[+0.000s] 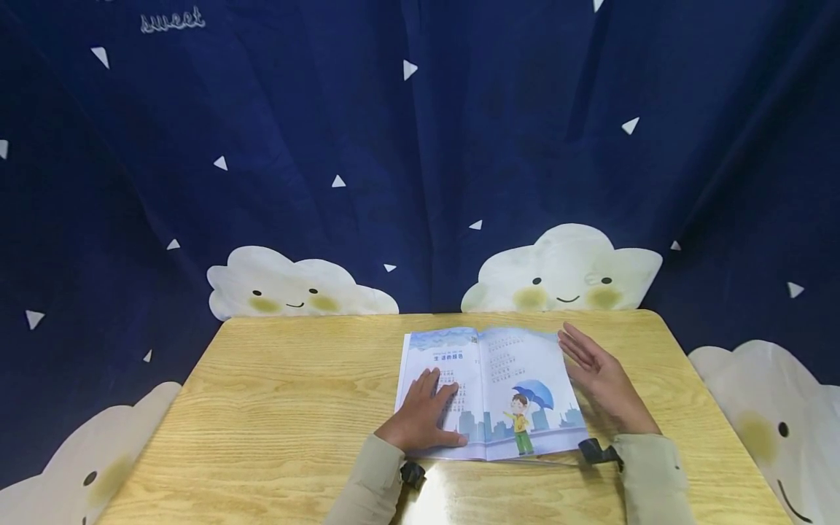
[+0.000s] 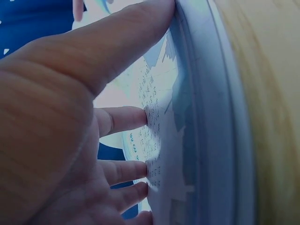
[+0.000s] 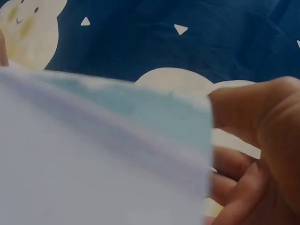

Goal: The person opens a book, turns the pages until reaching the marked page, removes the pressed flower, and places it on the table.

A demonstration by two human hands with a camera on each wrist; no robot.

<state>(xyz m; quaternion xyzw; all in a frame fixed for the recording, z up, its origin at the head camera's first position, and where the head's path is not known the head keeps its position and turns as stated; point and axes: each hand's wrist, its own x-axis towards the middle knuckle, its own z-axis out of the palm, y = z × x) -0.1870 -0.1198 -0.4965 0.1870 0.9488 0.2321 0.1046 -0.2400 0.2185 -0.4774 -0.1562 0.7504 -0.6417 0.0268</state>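
Note:
An open picture book [image 1: 484,408] lies on the wooden table, its right page printed with a child under a blue umbrella. My left hand [image 1: 423,415] rests on the left page with fingers spread and the thumb near the lower edge. In the left wrist view, the fingertips [image 2: 140,117] touch the printed page. At the book's right edge my right hand [image 1: 607,379] stands on its side, fingers extended. The right wrist view has the blurred page [image 3: 117,140] with its edge right at the thumb and fingers, hiding some fingertips.
The wooden table [image 1: 282,408] extends around the book. Behind it hangs a dark blue curtain [image 1: 295,146] with white triangles and smiling clouds. Each wrist carries a small black camera mount [image 1: 597,450], close to the book's lower edge.

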